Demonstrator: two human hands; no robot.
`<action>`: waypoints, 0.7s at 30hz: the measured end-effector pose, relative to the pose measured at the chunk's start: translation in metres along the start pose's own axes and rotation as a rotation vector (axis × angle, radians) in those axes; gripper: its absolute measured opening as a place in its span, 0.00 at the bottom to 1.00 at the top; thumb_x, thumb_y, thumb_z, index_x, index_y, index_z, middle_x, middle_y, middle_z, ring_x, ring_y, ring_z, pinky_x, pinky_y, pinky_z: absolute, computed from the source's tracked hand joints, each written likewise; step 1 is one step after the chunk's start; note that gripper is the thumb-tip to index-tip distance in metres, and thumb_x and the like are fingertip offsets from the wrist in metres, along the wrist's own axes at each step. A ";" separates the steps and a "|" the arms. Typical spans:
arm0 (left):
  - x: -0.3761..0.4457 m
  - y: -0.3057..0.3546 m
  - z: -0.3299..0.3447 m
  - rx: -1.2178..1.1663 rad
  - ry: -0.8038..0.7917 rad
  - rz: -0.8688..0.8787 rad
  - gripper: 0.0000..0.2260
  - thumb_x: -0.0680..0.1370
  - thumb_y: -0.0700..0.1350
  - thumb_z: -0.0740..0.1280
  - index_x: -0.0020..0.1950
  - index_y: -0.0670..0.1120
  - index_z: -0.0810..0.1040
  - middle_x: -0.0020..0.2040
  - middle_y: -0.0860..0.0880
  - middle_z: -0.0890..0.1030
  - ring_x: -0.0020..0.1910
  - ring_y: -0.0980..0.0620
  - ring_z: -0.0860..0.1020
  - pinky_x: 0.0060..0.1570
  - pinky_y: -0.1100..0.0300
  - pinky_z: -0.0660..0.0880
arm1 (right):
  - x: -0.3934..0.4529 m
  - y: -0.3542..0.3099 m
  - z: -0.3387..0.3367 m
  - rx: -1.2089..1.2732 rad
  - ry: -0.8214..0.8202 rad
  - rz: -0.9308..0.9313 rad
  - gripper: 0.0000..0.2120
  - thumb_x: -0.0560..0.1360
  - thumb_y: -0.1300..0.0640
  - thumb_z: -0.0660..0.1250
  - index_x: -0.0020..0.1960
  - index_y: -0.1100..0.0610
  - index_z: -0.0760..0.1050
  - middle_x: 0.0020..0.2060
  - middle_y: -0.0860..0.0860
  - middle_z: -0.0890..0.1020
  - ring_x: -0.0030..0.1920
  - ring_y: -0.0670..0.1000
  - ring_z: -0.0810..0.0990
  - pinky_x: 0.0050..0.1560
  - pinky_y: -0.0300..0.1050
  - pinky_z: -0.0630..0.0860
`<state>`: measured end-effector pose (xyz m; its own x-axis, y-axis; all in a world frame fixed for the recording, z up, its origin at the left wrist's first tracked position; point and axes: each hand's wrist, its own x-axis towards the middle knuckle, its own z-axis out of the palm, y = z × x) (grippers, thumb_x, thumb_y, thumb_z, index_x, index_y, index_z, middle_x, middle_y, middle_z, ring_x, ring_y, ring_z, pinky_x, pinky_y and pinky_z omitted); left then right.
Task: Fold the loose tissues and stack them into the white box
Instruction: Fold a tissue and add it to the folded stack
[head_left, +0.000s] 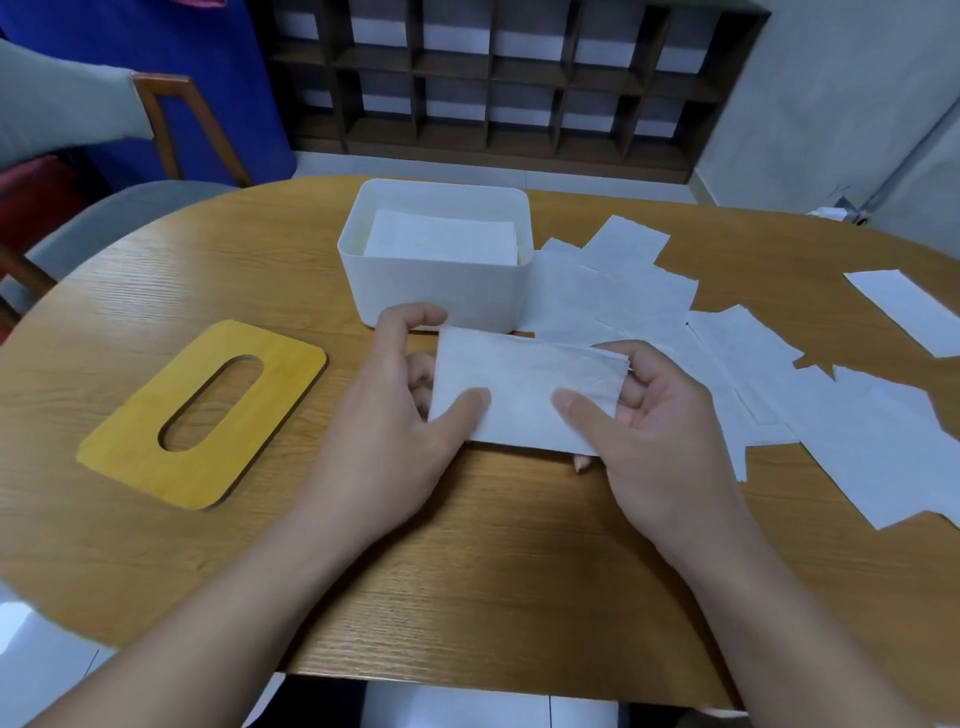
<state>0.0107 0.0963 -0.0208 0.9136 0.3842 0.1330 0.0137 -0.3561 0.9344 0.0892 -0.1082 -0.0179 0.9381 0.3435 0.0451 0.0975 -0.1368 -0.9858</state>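
- Left hand (387, 415) is grasping the folded tissue (524, 389) at its left end: thumb on top, fingers curled under.
- Right hand (649, 431) is grasping the same tissue at its right end, thumb pressing on top, fingers behind the edge.
- Tissue is being held just above the table (467, 571), in front of the box (436, 260) and close to its front wall.
- Box is sitting open mid-table, with folded tissues (441, 239) stacked inside, below the rim.
- Loose tissues (727, 364) are lying overlapped on the table to the right of the box, spreading toward the right edge.
- One more sheet (909, 312) is lying apart at the far right.
- Lid (202, 410), yellow with an oval slot, is lying flat to the left, well apart from the box.
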 end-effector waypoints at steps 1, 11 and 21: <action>-0.001 0.000 -0.002 0.086 0.012 0.022 0.24 0.81 0.43 0.76 0.70 0.58 0.67 0.44 0.53 0.86 0.39 0.52 0.85 0.44 0.50 0.80 | 0.002 0.000 0.000 -0.010 0.014 0.016 0.15 0.82 0.61 0.76 0.65 0.49 0.79 0.53 0.46 0.90 0.41 0.52 0.88 0.39 0.53 0.83; 0.005 0.003 -0.016 0.241 0.063 0.144 0.07 0.83 0.47 0.73 0.53 0.54 0.76 0.37 0.52 0.76 0.34 0.51 0.73 0.37 0.50 0.72 | -0.007 -0.003 0.002 -0.016 0.088 -0.026 0.17 0.81 0.62 0.76 0.63 0.51 0.73 0.54 0.51 0.86 0.40 0.58 0.89 0.40 0.44 0.85; 0.044 0.023 -0.014 0.276 0.259 0.304 0.07 0.85 0.44 0.69 0.62 0.53 0.81 0.57 0.60 0.81 0.58 0.58 0.76 0.58 0.62 0.71 | 0.024 -0.041 0.018 -0.136 0.260 -0.215 0.07 0.81 0.58 0.77 0.54 0.50 0.80 0.44 0.52 0.83 0.34 0.66 0.76 0.33 0.44 0.70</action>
<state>0.0456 0.1173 0.0108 0.7623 0.4144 0.4971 -0.0989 -0.6845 0.7222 0.1020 -0.0777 0.0205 0.9427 0.1329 0.3062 0.3290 -0.2151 -0.9195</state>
